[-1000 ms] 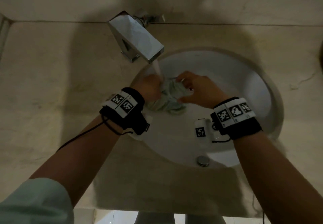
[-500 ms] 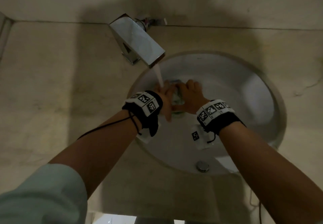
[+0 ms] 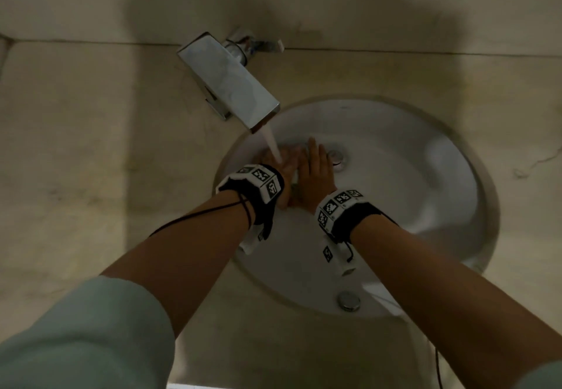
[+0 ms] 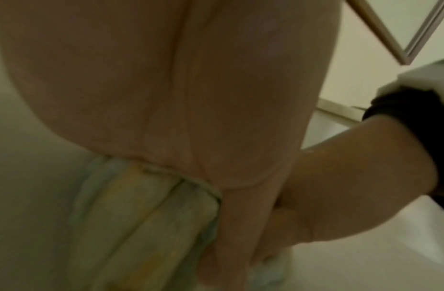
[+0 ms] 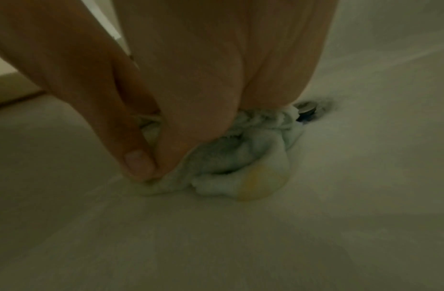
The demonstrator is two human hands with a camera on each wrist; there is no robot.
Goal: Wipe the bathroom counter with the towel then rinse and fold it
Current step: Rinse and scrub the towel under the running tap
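Observation:
The towel, pale green with a yellow patch, lies bunched and wet on the bottom of the white sink. Both hands press it down side by side with straight fingers. My left hand sits directly under the water stream; the left wrist view shows the towel squeezed out from under its palm. My right hand lies just to its right, beside the drain. From the head view the towel is almost wholly hidden by the hands.
A chrome square faucet juts over the basin's left rim and runs. The beige stone counter surrounds the sink, with the wall behind. A round metal button sits on the sink's near rim.
Both hands went from gripping and rubbing the bunched towel under the stream to lying flat on it, lower in the basin. The towel has gone out of sight beneath them.

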